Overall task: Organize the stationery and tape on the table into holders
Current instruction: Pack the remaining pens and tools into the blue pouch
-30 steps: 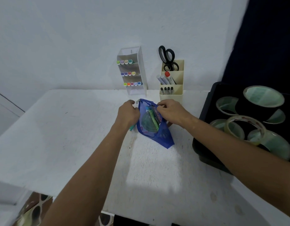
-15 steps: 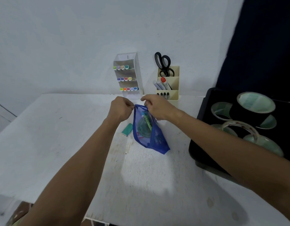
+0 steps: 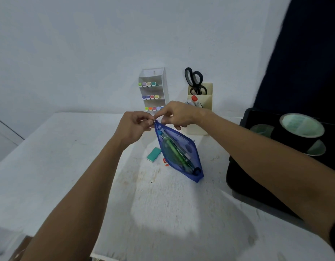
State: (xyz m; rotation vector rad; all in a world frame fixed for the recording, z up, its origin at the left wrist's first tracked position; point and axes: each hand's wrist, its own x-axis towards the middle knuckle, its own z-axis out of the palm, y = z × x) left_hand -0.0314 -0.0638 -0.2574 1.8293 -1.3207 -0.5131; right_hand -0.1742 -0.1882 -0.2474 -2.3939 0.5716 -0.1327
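A blue mesh pouch (image 3: pixel 189 147) hangs tilted over the white table (image 3: pixel 69 166), its low corner touching the surface. Green pens and other stationery show through the mesh. My left hand (image 3: pixel 133 127) pinches the pouch's top corner at the zipper pull. My right hand (image 3: pixel 177 113) pinches the same corner from the right side. A teal eraser (image 3: pixel 154 154) and a small red item (image 3: pixel 165 161) lie on the table under the pouch.
At the back wall stand a white marker rack (image 3: pixel 163 85) with coloured caps and a cream holder (image 3: pixel 206 97) with black scissors (image 3: pixel 194 80) and pens. A black tray (image 3: pixel 236 176) at the right holds several tape rolls (image 3: pixel 302 127).
Both hands have lifted the pouch's top corner up and together. The pouch now hangs longer and more upright, uncovering the teal eraser and red item beneath it.
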